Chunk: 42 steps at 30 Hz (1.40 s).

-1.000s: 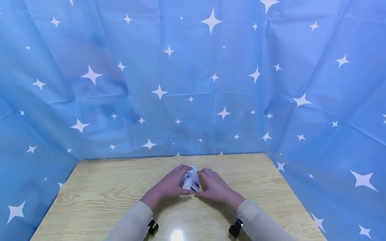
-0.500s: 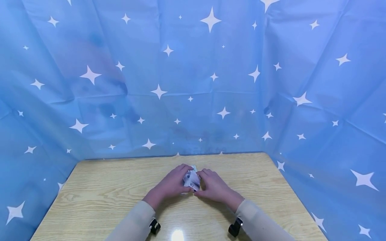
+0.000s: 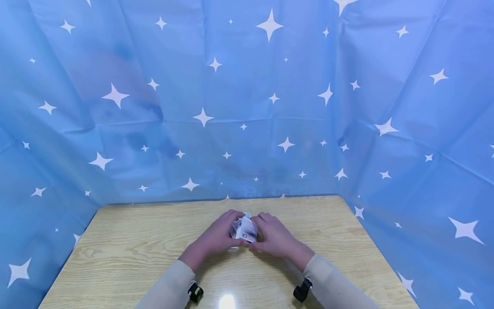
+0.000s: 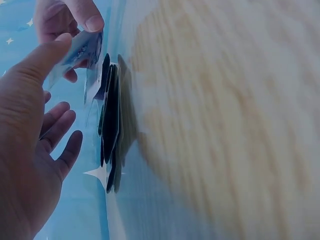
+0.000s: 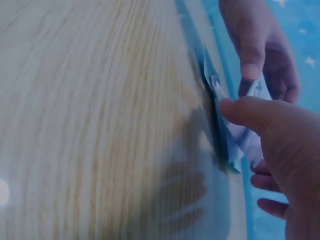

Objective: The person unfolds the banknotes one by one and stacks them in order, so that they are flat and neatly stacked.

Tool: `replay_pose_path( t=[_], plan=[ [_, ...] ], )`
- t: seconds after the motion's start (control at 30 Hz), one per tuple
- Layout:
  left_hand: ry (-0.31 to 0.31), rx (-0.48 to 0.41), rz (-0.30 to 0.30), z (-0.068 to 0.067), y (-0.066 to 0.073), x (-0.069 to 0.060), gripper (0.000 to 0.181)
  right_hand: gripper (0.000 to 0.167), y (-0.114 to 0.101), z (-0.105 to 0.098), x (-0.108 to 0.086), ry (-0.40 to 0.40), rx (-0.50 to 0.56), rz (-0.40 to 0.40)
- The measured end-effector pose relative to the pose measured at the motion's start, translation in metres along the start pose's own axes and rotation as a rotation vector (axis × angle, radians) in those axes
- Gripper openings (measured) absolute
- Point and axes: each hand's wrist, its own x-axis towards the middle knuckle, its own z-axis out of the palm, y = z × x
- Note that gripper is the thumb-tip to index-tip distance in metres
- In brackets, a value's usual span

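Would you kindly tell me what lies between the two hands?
A paper note marked 10, with more paper beside it, shows there in the head view.

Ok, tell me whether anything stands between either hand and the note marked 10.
Nothing visible does: the left hand and the right hand both already touch the note. The other papers sit below it on the table, not between it and either hand.
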Motion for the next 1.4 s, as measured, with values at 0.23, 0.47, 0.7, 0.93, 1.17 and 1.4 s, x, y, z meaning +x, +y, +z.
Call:
replay_pose_path(
  t=[0.23, 0.47, 0.7, 0.93, 1.17, 1.4],
  plan=[
    [0.036, -0.068, -0.016, -0.002, 0.001, -0.004, 0.072, 0.076, -0.004, -0.006, 0.004, -0.001, -0.043, -0.009],
    [0.085, -0.262, -0.037, 0.0, 0.004, -0.003, 0.051, 0.08, -0.007, -0.013, 0.005, 0.007, -0.075, -0.029],
    [0.104, -0.386, -0.042, 0.0, 0.008, -0.003, 0.045, 0.081, -0.008, -0.017, 0.004, 0.029, -0.097, -0.041],
    [0.124, -0.475, -0.056, -0.002, 0.011, -0.006, 0.044, 0.08, -0.008, -0.019, 0.003, 0.051, -0.087, -0.057],
    [0.16, -0.576, -0.071, -0.001, 0.008, -0.006, 0.042, 0.081, -0.01, -0.023, 0.002, 0.076, -0.028, -0.066],
    [0.189, -0.664, -0.113, -0.004, 0.01, -0.008, 0.043, 0.081, -0.01, -0.025, 0.001, 0.122, 0.052, -0.106]
  ],
)
